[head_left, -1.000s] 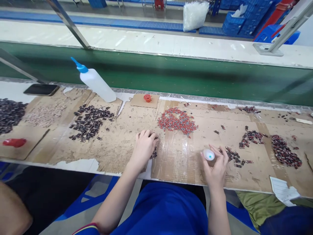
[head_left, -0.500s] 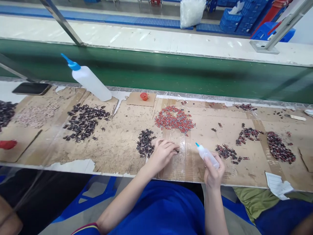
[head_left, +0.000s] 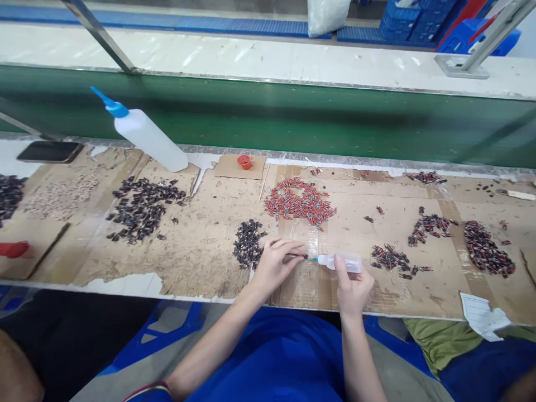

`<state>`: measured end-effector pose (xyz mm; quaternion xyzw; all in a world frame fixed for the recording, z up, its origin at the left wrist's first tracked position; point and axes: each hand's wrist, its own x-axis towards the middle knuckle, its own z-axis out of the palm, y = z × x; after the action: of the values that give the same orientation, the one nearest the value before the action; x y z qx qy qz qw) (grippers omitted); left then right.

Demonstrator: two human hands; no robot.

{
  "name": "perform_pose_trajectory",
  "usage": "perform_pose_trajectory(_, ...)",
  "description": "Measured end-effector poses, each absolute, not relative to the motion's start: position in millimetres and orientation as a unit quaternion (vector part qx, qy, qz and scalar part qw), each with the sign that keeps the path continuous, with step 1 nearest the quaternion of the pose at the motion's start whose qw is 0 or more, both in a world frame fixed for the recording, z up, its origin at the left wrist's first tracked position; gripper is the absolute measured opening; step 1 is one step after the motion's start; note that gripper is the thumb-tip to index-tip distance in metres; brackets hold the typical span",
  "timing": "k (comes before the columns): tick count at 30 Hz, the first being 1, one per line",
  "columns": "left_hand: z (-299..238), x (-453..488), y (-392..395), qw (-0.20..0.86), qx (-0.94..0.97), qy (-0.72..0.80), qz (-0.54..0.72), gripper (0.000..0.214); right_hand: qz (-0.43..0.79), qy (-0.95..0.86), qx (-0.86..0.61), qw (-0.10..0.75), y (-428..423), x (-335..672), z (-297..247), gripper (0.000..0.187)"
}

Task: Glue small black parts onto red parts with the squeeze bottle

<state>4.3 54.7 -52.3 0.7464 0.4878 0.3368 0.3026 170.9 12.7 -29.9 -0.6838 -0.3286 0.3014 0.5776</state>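
Between the fingertips of my left hand point(head_left: 278, 263) is a small dark part point(head_left: 305, 257), too small to make out fully. My right hand point(head_left: 354, 287) grips a small clear squeeze bottle point(head_left: 344, 262), held level. Its blue tip point(head_left: 314, 259) points left and comes right up to the dark part; whether they touch I cannot tell. Beside my left hand lies a pile of small black parts point(head_left: 248, 243). Just beyond both hands spreads a pile of small red-and-silver parts point(head_left: 298, 202). To the right of my right hand sits a pile of dark red-and-black pieces point(head_left: 390, 257).
A large white bottle with a blue nozzle point(head_left: 151, 139) leans at the back left. Near it are a red cap point(head_left: 244, 162) on cardboard and a phone point(head_left: 50, 151). More black parts point(head_left: 144, 209) lie left. A green belt point(head_left: 268, 120) runs behind the cardboard-covered table.
My right hand has moved left and turned the squeeze bottle level, bringing its tip to the part at my left fingertips. My left hand has stayed nearly in place. The view has shifted slightly.
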Motion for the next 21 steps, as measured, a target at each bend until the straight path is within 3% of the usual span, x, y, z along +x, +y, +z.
perform_pose_trajectory(12, -53.9, 5.8, 50.7, 0.331, 0.715, 0.522, 0.326, 0.032, 0.317, -0.349, -0.694, 0.545, 16.6, 168.6, -32.7, 0.037)
perform_pose_trajectory(21, -54.9, 7.4, 48.6, 0.301, 0.726, 0.525, 0.327, 0.018, 0.305, -0.320, -0.696, 0.566, 15.9, 167.8, -33.4, 0.035)
